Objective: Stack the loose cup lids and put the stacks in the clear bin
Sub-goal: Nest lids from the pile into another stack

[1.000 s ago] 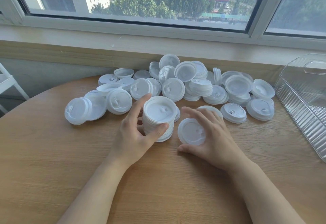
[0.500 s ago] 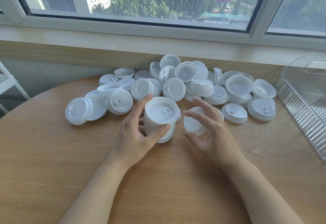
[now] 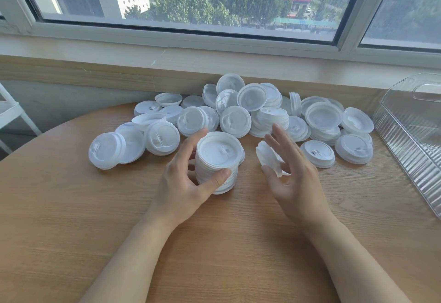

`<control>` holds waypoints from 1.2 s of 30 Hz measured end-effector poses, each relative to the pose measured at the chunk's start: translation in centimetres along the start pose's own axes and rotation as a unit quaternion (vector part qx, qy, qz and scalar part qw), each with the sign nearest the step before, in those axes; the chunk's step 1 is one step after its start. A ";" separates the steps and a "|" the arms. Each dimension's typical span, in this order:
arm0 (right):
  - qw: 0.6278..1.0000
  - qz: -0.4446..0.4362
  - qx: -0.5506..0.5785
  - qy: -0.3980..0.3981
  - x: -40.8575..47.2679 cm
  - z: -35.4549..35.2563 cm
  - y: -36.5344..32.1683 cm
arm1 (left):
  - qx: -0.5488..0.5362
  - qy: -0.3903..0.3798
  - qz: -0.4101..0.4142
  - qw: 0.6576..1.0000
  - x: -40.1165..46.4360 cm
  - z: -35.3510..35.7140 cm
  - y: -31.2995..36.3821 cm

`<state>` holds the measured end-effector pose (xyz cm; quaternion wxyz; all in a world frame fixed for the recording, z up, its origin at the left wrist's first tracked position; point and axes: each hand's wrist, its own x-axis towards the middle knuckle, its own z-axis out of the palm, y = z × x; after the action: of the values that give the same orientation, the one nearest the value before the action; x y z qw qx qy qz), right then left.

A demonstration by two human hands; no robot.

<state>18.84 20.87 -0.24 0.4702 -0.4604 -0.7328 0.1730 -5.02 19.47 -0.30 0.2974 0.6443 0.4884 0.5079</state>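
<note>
On the wooden tabletop (image 3: 71, 219), the left hand (image 3: 183, 183) curls round a stack of lids (image 3: 218, 161), thumb pressed against its near side and the fingers wrapped behind its left side. Just to the right, the right hand (image 3: 293, 178) holds a single lid (image 3: 268, 158) tipped on edge, the thumb under its lower rim and the straightened fingers spread behind it. Loose lids (image 3: 238, 114) lie heaped beyond both hands, and the clear bin (image 3: 410, 135) stands at the right edge.

- My right hand (image 3: 296, 173) is lifting the single lid (image 3: 268, 158) off the table, tipping it on edge, fingers straightening.
- The lid is nearing my stack (image 3: 217, 159).
</note>
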 end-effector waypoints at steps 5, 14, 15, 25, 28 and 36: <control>1.000 0.001 0.014 -0.006 -0.2 -0.1 -0.2 | 0.006 0.000 0.000 1.000 0.0 0.0 -0.1; 0.975 -0.058 -0.212 0.014 0.2 0.1 1.2 | 0.016 -0.001 0.002 1.000 0.0 0.0 -0.1; 0.975 -0.060 -0.212 0.020 0.3 0.0 1.3 | 0.016 -0.001 0.001 1.000 0.0 0.0 -0.1; 0.960 -0.176 -0.153 0.157 0.1 0.0 -0.9 | 0.025 -0.016 0.003 1.000 -0.1 0.3 0.1; 0.959 -0.216 -0.141 0.118 -0.2 0.8 -1.7 | 0.011 -0.028 -0.003 1.000 -0.2 0.4 0.3; 0.958 -0.239 -0.138 0.075 -0.3 1.0 -2.8 | -0.002 -0.058 0.011 0.998 -0.3 0.7 0.6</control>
<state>16.58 19.30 1.03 0.4831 -0.3441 -0.8009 -0.0823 -4.21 19.04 -0.09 0.3207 0.6772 0.4625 0.4740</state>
